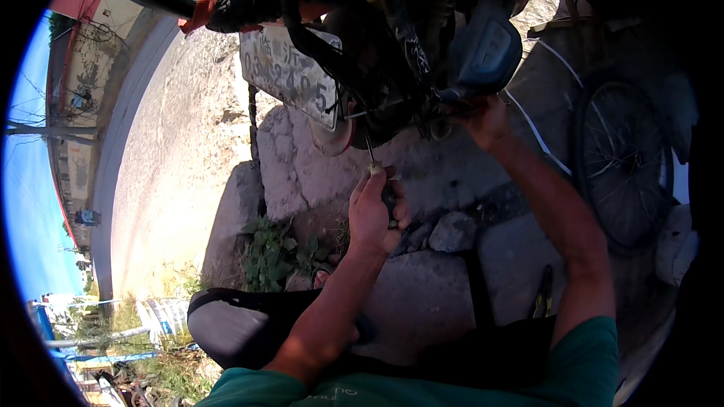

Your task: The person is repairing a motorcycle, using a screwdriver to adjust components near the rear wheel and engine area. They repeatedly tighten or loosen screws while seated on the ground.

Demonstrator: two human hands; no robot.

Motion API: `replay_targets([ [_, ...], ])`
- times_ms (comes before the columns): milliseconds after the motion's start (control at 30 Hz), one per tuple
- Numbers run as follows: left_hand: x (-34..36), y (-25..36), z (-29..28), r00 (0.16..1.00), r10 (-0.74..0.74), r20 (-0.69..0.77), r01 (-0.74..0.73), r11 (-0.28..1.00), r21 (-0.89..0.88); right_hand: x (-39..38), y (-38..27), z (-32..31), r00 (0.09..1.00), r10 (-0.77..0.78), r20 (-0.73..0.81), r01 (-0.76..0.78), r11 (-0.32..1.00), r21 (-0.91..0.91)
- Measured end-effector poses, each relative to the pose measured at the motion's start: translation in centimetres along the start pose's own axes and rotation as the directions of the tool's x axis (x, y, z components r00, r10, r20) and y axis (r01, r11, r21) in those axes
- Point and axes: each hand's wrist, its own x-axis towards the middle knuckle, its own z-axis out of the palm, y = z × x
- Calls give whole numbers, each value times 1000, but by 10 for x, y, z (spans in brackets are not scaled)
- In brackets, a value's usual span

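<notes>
Head view: a motorbike (411, 60) fills the far middle, its underside in shade. To the right is a spoked wheel (633, 158), apart from both hands. A number plate (290, 79) hangs tilted on the machine's left; a blue-faced housing (490, 53), perhaps a lamp or mirror, sits just beyond the right hand (489, 124). That hand reaches in from the near right, its fingers lost in shadow, so whether they grip or merely brace cannot be told. The left hand (369, 215), nearer, is curled closed around a dark-handled screwdriver (374, 169). Its handle lies within the fist; its thin shaft runs out beyond the fingers toward the underside, a hold that presumably lets it pass the hanging parts. Whether the tip touches is unclear. What look like pliers (543, 294) lie at near right, likely for easy reach.
</notes>
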Motion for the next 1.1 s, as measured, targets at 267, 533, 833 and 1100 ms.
replay_targets([
  [267, -4, 10, 2, 999, -43, -12, 44, 996, 72, -4, -1, 6, 997, 6, -77, -5, 1000, 8],
  [533, 11, 91, -58, 894, -388, 222, 383, 921, 67, -5, -4, 10, 998, 2, -60, -4, 1000, -24],
  [833, -3, 26, 8, 997, 23, -80, 14, 900, 436, -5, -3, 2, 998, 7, -68, -6, 1000, 26],
  [1100, 7, -10, 15, 995, 80, -50, -70, 981, 182, -2, 1, 6, 997, -1, -80, 2, 1000, 4],
])
